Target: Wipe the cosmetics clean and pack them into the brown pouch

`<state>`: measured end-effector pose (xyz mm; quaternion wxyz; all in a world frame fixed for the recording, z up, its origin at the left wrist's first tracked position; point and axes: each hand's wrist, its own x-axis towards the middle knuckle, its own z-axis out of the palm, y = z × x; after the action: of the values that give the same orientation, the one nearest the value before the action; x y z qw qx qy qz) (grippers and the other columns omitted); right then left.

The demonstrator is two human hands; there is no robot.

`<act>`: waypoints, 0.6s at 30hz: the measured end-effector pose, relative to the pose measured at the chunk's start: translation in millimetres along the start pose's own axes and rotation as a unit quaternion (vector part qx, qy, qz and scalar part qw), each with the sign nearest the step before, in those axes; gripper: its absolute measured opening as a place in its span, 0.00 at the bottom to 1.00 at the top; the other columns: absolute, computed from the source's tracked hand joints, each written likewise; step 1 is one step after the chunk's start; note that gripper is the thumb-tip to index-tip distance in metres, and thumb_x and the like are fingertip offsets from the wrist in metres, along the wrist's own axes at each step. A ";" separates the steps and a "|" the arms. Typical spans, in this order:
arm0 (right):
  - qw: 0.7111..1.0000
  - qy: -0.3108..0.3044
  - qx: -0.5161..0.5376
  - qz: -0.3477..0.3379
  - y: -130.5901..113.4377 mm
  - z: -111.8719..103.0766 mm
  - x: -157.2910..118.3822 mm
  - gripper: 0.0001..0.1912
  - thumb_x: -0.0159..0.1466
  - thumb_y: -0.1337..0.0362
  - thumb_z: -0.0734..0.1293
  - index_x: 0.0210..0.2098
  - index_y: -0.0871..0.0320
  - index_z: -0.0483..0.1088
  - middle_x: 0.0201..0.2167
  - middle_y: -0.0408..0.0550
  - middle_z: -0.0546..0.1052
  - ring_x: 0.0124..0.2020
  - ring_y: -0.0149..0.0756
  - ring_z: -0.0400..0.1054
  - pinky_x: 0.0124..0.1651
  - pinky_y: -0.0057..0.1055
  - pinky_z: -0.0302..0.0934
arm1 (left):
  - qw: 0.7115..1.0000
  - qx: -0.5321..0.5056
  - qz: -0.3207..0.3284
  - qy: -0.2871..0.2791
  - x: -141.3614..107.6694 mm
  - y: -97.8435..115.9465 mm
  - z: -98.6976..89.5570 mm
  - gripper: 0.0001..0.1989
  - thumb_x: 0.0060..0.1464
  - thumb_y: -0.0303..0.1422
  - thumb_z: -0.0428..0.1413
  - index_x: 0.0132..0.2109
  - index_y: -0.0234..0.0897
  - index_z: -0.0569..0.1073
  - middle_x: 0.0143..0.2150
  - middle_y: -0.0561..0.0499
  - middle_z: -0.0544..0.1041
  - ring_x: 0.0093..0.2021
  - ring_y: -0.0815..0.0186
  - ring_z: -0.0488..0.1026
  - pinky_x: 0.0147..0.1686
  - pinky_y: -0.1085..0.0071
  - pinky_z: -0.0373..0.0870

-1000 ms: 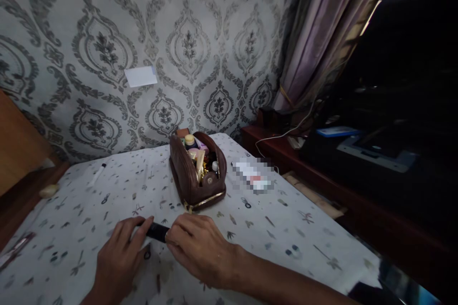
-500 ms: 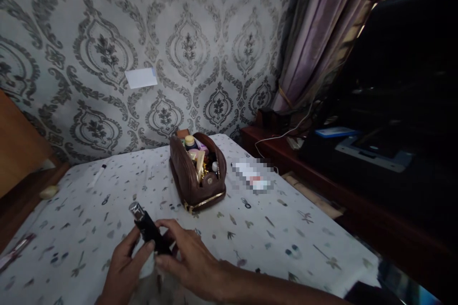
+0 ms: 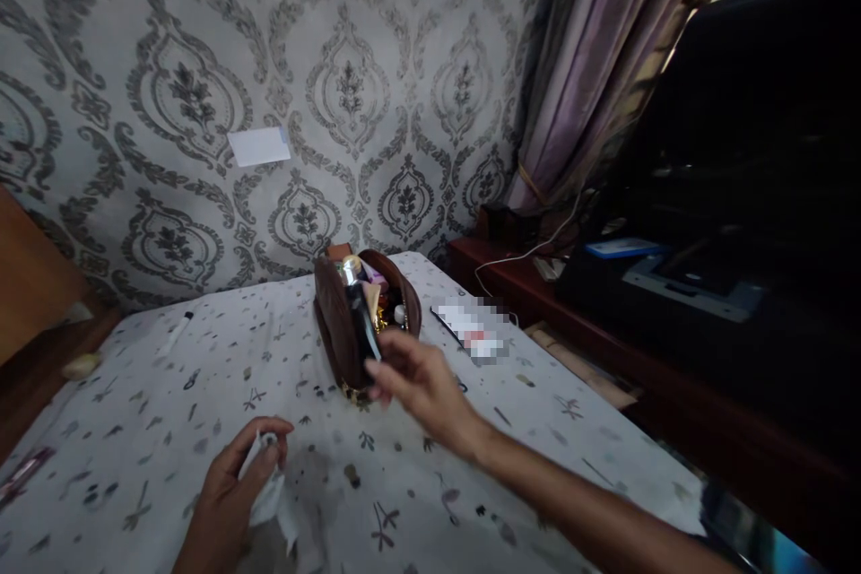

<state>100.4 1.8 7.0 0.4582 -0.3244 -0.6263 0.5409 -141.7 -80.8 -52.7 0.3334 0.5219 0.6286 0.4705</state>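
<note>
1 black tube [image 3: 361, 321] juts forward from the right hand [image 3: 425, 387].

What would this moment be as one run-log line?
left hand: holds white tissue | right hand: holds black tube at bag | bag: open, items inside | tube-bag contact: unclear

In my right grip [image 3: 430, 390] I hold a slim black bottle [image 3: 364, 327], slightly blurred, tilted with its shiny silvery end up and away from me, across the opening of the brown pouch [image 3: 329, 314]; whether the two touch I cannot tell. The pouch stands upright, gaping, packed with small containers [image 3: 372, 298]. My left grip [image 3: 246, 475] pinches a crumpled white tissue [image 3: 270, 502], its loose end hanging.
</note>
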 end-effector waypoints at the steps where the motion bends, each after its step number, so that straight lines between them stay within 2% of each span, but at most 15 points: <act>1: 0.999 0.022 -0.026 -0.012 -7.9 -13.7 9.6 0.20 0.59 0.50 0.70 0.41 0.59 0.68 0.26 0.40 0.71 0.22 0.29 0.69 0.22 0.23 0.63 | 1.000 0.003 0.006 -0.009 0.2 1.2 0.7 0.22 0.53 0.54 0.55 0.37 0.39 0.76 0.28 0.52 0.73 0.33 0.61 0.71 0.35 0.71 0.69; 3: 0.993 0.064 -0.096 -0.030 -21.5 -39.1 28.5 0.17 0.59 0.53 0.70 0.40 0.60 0.70 0.23 0.38 0.69 0.20 0.28 0.67 0.20 0.22 0.60 | 0.999 0.009 0.018 -0.026 0.3 1.6 2.6 0.22 0.54 0.54 0.54 0.37 0.39 0.76 0.28 0.51 0.72 0.33 0.61 0.71 0.35 0.70 0.68; 7: 0.970 0.080 -0.230 -0.006 -33.7 -69.7 57.3 0.09 0.59 0.63 0.68 0.37 0.61 0.73 0.20 0.39 0.69 0.18 0.27 0.67 0.18 0.21 0.56 | 0.998 0.011 0.019 -0.051 0.4 -0.8 5.9 0.21 0.55 0.53 0.54 0.36 0.39 0.76 0.26 0.52 0.71 0.32 0.61 0.70 0.34 0.71 0.66; 10: 0.956 0.073 -0.283 0.019 -32.3 -76.1 69.9 0.07 0.57 0.67 0.68 0.36 0.61 0.75 0.19 0.38 0.70 0.17 0.28 0.67 0.18 0.21 0.56 | 0.997 0.012 0.011 -0.080 2.1 -0.9 5.8 0.20 0.56 0.52 0.54 0.37 0.39 0.75 0.27 0.53 0.70 0.32 0.62 0.69 0.34 0.71 0.65; 13: 0.956 0.064 -0.286 0.026 -29.0 -77.1 76.0 0.07 0.56 0.68 0.68 0.35 0.60 0.75 0.19 0.38 0.71 0.17 0.28 0.67 0.17 0.21 0.56 | 0.995 0.009 0.009 -0.094 4.2 2.7 4.6 0.19 0.57 0.50 0.53 0.38 0.39 0.74 0.27 0.53 0.70 0.33 0.62 0.69 0.36 0.70 0.65; 16: 0.964 0.068 -0.255 0.010 -24.9 -78.7 78.3 0.11 0.54 0.62 0.72 0.36 0.60 0.75 0.21 0.40 0.72 0.17 0.29 0.68 0.17 0.23 0.57 | 0.995 -0.006 0.024 -0.094 5.6 7.6 4.3 0.18 0.57 0.48 0.54 0.37 0.38 0.75 0.28 0.52 0.71 0.34 0.62 0.69 0.39 0.69 0.65; 18: 0.968 0.070 -0.238 0.021 -20.5 -81.6 80.7 0.16 0.53 0.57 0.73 0.37 0.61 0.75 0.20 0.42 0.72 0.16 0.29 0.65 0.16 0.25 0.54 | 0.995 -0.035 0.034 -0.088 7.3 9.2 4.2 0.18 0.56 0.48 0.54 0.36 0.37 0.75 0.28 0.52 0.71 0.33 0.63 0.68 0.39 0.70 0.64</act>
<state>147.9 101.4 44.7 0.3991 -0.4747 -0.6964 0.3612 -136.4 -72.6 -44.9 0.3896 0.5703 0.5617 0.4554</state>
